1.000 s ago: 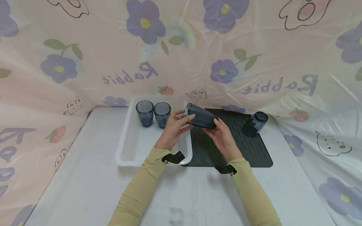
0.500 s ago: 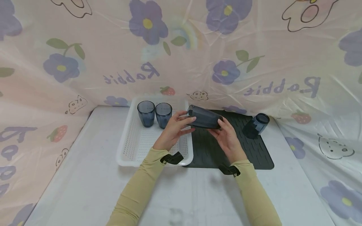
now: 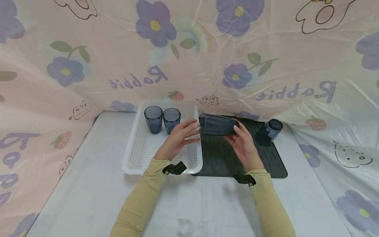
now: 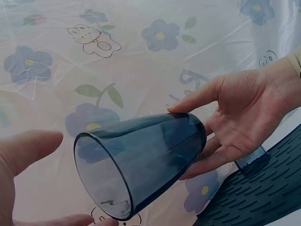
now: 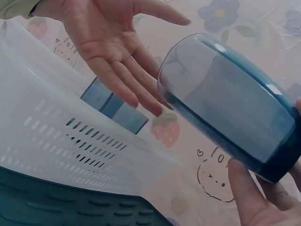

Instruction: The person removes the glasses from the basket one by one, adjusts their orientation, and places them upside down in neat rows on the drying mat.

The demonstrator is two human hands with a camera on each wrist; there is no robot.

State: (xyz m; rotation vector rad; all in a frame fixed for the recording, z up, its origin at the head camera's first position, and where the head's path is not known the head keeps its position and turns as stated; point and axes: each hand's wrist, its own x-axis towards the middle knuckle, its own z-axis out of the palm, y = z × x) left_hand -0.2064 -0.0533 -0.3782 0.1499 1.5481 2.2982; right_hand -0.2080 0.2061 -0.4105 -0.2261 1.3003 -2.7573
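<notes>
A blue-tinted drinking glass [image 3: 219, 125] lies sideways in the air, its mouth toward the left. My right hand [image 3: 244, 144] grips it by the base, thumb on one side and fingers on the other. Beside the mouth, my left hand [image 3: 179, 136] has its fingers spread and straight. In the right wrist view the left hand's palm [image 5: 106, 42] faces the glass, fingertips close to the rim. The left wrist view looks into the mouth of the glass [image 4: 141, 160], which appears empty.
Two similar glasses [image 3: 153, 120] stand upright in a white perforated basket [image 3: 130, 158] on the left. Beside it lies a black ridged drying mat [image 3: 213, 161], with another glass [image 3: 267, 133] upside down at its right edge. A patterned curtain [image 3: 195, 75] hangs behind the white table [image 3: 204, 204].
The left hand has let go of the rim and drawn back to the left. Still in the right hand, the glass has moved right and levelled out.
</notes>
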